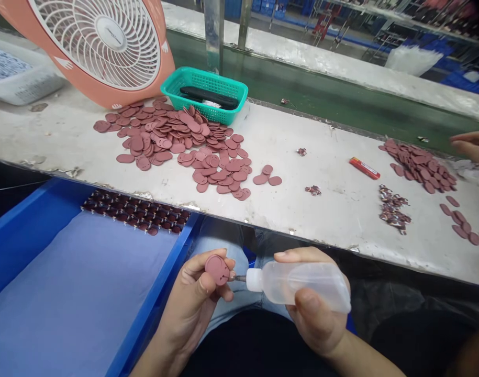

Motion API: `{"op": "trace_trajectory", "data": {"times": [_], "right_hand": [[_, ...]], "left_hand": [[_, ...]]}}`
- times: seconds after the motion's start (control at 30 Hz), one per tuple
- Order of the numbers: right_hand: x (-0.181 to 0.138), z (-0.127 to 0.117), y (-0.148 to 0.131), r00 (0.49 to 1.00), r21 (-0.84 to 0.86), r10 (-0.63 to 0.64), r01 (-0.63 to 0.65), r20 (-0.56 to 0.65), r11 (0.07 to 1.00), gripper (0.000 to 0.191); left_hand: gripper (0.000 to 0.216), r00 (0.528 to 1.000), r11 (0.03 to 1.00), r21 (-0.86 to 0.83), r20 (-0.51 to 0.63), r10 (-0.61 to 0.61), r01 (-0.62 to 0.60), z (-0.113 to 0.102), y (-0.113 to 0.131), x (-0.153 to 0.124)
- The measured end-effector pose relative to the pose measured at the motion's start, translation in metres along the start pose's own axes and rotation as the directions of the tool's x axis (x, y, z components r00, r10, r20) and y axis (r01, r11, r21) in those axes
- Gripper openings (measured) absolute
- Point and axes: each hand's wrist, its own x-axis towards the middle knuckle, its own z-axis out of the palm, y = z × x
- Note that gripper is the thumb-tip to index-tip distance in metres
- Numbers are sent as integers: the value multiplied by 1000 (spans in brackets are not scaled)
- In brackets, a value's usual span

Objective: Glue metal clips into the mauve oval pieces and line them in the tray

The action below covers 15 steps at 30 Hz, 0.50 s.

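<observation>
Between the thumb and fingers of my left hand [192,298] is a dusky-pink oval disc [216,269] with small holes near its lower right edge. My right hand [318,309] is wrapped round a translucent squeeze bottle [305,285] lying nearly level. Its thin dark nozzle tip [239,278] reaches the disc's right edge by the holes; whether it touches is too small to tell. Both hands are above my lap, in front of the table edge. A large pile of similar discs [176,131] lies on the table, with a small group of discs [267,176] at its right.
A pink fan [109,34] and a green basket [203,91] with dark items stand behind the pile. At left is a blue tray [86,277] with rows of dark pieces [139,212]. Another person's hand [472,146] is near a second disc pile [420,162]. A red lighter-like item [364,168] lies nearby.
</observation>
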Motion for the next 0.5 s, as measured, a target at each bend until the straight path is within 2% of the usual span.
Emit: {"op": "trace_trajectory", "data": {"times": [0.23, 0.37, 0.5], "right_hand": [[0, -3, 6, 991, -88, -104, 97, -82, 991, 35], [1, -1, 6, 991, -62, -97, 91, -91, 994, 33], [1, -1, 4, 998, 9, -12, 12, -70, 1000, 30]], "left_hand": [[42, 1000, 1000, -4, -11, 3, -3, -1, -1, 0], [41, 1000, 1000, -3, 0, 7, -7, -2, -1, 0], [41, 1000, 1000, 1, -22, -9, 9, -1, -1, 0]]}}
